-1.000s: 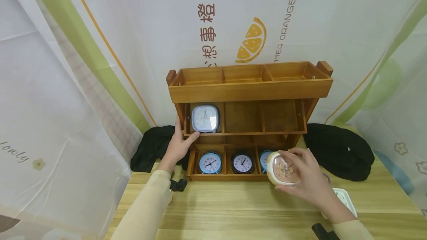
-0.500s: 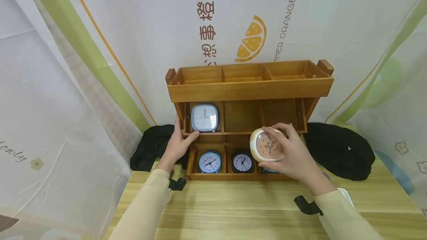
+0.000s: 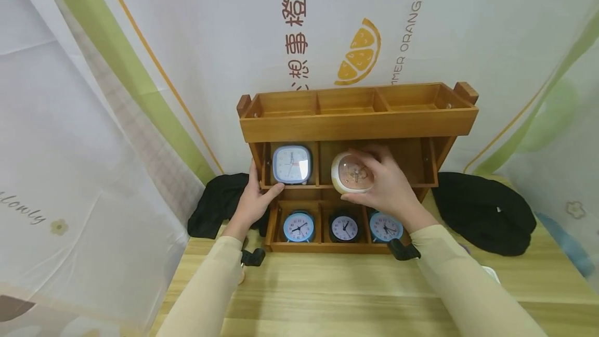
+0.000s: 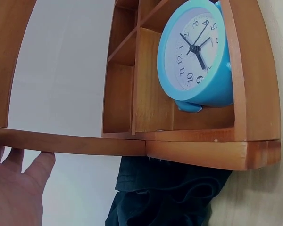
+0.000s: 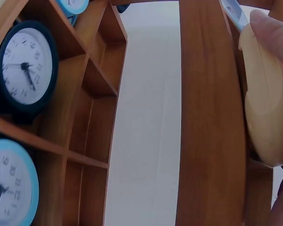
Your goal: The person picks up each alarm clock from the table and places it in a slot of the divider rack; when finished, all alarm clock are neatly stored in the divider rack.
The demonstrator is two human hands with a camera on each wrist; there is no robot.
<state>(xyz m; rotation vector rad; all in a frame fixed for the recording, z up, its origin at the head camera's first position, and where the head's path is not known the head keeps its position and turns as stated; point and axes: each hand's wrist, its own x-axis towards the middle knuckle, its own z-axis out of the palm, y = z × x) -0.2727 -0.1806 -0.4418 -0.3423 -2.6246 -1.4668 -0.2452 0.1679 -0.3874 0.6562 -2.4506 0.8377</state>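
Observation:
My right hand (image 3: 386,181) grips a rounded white-and-yellow alarm clock (image 3: 350,173) with a pinkish face. The clock is at the front of the middle tier, just right of a lavender-rimmed square clock (image 3: 291,164); how far inside it sits cannot be told. Its cream side (image 5: 269,94) shows in the right wrist view. My left hand (image 3: 255,202) holds the left side of the tiered wooden storage rack (image 3: 360,125), thumb on the middle tier's front edge, fingers along its outer side. Below stand a left blue clock (image 3: 298,227), a black clock (image 3: 343,228) and a right blue clock (image 3: 386,228), each in its own compartment.
The rack's top tier (image 3: 346,103) has three bare compartments. Black cloths lie to the left (image 3: 215,204) and right (image 3: 484,212) of the rack on the wooden table (image 3: 327,290). A white object (image 3: 491,273) is partly hidden behind my right sleeve. A printed curtain hangs behind.
My right hand has carried the white-and-yellow clock up and left, from before the bottom right compartment to the middle tier. The right blue clock is uncovered. My left hand stays at the rack.

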